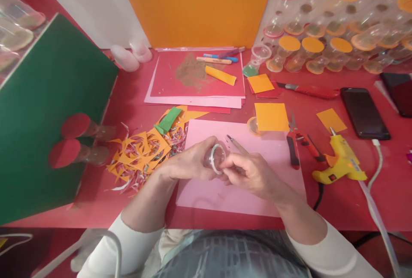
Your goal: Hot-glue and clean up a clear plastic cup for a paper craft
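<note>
My left hand [196,160] is wrapped round a small clear plastic cup [215,158], its round rim tilted toward my right side. The fingers of my right hand [247,173] are pinched together at the cup's rim. A slim pen-like tool with a dark tip [236,143] sticks out behind my right index finger; I cannot tell whether it is held or lies on the paper. Both hands are over a pink sheet [202,196]. Beside my left hand is a heap of orange paper scraps and shreds [141,153], with a green piece [169,120] on top.
To the right lie an orange paper square [272,117], red-handled pliers [302,145], a yellow glue gun [341,162], a phone [365,113] and a red cutter knife [315,91]. Several cup hourglasses [312,55] stand behind. A green board [48,119] rises at left.
</note>
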Demonstrator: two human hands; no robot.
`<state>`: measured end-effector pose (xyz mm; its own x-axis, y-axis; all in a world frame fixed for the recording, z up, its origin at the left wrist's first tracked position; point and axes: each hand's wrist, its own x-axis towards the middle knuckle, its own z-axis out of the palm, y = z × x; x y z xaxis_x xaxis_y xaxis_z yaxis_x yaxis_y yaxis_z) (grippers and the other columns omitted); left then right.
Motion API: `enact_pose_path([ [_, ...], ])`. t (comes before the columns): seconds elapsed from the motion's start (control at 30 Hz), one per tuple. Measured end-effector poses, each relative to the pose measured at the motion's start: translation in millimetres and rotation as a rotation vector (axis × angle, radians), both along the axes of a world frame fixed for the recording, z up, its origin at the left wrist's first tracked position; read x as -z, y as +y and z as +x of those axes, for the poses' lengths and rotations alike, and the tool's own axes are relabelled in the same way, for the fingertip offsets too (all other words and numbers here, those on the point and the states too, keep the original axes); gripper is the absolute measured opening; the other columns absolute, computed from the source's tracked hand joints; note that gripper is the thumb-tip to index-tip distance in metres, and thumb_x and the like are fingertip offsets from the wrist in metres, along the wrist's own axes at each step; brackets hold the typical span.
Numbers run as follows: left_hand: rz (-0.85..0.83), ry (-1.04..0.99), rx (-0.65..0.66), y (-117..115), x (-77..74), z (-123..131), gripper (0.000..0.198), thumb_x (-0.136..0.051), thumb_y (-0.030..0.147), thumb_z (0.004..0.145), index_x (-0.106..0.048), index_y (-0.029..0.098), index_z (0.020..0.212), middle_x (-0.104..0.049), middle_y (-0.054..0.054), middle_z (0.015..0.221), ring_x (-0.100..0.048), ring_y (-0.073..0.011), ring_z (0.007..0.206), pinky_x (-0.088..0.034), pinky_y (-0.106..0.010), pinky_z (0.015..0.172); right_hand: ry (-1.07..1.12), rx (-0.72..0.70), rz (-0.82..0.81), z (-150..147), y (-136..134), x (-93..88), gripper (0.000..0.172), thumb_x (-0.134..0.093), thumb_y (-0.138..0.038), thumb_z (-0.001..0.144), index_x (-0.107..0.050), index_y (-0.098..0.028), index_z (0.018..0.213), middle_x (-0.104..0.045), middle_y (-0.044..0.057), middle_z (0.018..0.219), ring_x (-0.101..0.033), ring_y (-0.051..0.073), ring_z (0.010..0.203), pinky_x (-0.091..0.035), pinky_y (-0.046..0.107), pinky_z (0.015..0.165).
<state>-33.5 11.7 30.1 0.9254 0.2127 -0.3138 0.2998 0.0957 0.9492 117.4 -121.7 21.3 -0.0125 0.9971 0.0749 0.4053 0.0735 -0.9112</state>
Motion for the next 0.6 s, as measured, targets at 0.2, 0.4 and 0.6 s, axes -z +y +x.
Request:
enact_pose_path([
  [0.2,-0.007,0.015,0.028,0.7,-1.4,-1.0,0.03,-0.068,0.015,0.068,-0.046,0.02,0.087,-0.06,0.006,0.074,-0.057,-0.0093,0.064,-0.044,-0.02,0.057,0.047,-0.079,-0.019,3.7,-0.2,-3.4,0.015,-0.053,-0.016,0.093,-0.062,-0.024,0.085,-0.07,-0.006,0.065,-0.068,0.011,0.055,-0.053,0.042,0.101],
  [0.4,0.134,0.134,0.028,1.7,-2.5,-0.3,0.032,-0.069,0.018,0.063,-0.046,0.021,0.084,-0.053,0.009,0.067,-0.048,-0.0081,0.059,-0.038,-0.019,0.052,-0.173,-0.114,0.133,7.1,-0.4,-5.2,0.018,-0.052,-0.012,0.096,-0.061,-0.022,0.086,-0.064,-0.008,0.063,-0.06,0.008,0.052,-0.024,0.053,0.123],
  [0.6,0.233,0.211,0.057,1.8,-5.6,2.3,0.033,-0.071,0.027,0.062,-0.046,0.021,0.083,-0.054,0.007,0.07,-0.048,-0.0107,0.062,-0.038,-0.022,0.054,-0.374,-0.129,0.268,6.2,-0.2,-6.7,0.026,-0.044,-0.016,0.102,-0.06,-0.022,0.081,-0.063,-0.001,0.076,-0.063,0.012,0.068,-0.034,0.048,0.119],
])
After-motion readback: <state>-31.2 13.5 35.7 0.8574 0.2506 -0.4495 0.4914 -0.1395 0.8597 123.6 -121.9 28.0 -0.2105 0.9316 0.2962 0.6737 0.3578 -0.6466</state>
